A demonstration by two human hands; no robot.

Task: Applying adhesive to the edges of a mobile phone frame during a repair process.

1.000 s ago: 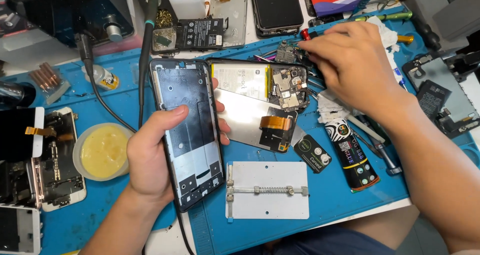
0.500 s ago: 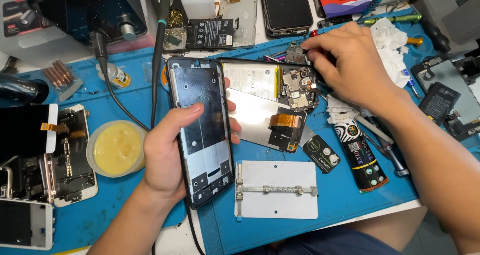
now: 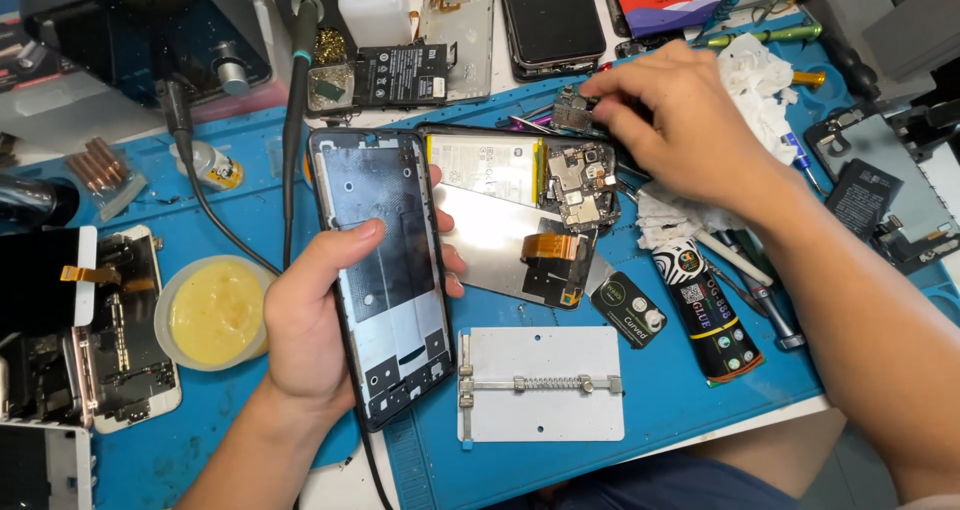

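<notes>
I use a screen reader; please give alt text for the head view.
A left hand grips a black phone frame over a blue mat, while the right hand reaches among small parts behind an opened phone.

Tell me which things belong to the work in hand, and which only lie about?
In hand: phone frame in left hand; small circuit part under right hand; opened phone.

Lying about: glue tube, yellow dish, metal holder plate, crumpled tissue.

Left hand: curling upward in a grip, thumb lying across the front.
Right hand: reaching forward palm down, fingertips pinching.
</notes>
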